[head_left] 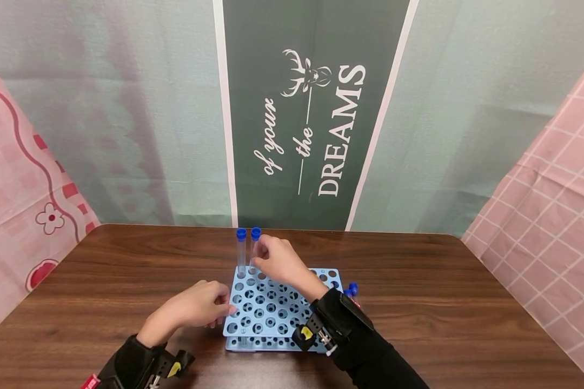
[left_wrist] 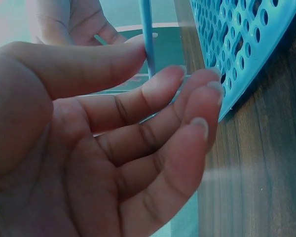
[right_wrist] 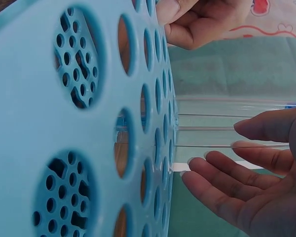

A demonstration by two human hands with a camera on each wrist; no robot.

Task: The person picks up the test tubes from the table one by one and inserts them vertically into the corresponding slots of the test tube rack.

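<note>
Brown wood-grain surface (head_left: 467, 302). Blue perforated tube rack (head_left: 272, 310), centre. Two clear blue-capped tubes (head_left: 241, 251) upright at rack's far-left corner. Right hand (head_left: 277, 262) beside second tube, fingers relaxed, gripping nothing. Left hand (head_left: 199, 305) at rack's left edge, fingers loosely curled, empty. Loose blue-capped tubes (head_left: 352, 290) right of rack.

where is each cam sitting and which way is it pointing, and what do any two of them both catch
Head: worn on the head, looking forward and down at the wooden table, the blue tube rack and capped tubes; both hands and dark sleeves show.
Left wrist: at the left wrist, looking along the palm of the left hand toward the rack's edge.
Right wrist: at the right wrist, looking across the rack's holed top; the right hand touches clear tubes.
Shared: both wrist views catch the rack and the opposite hand.
</note>
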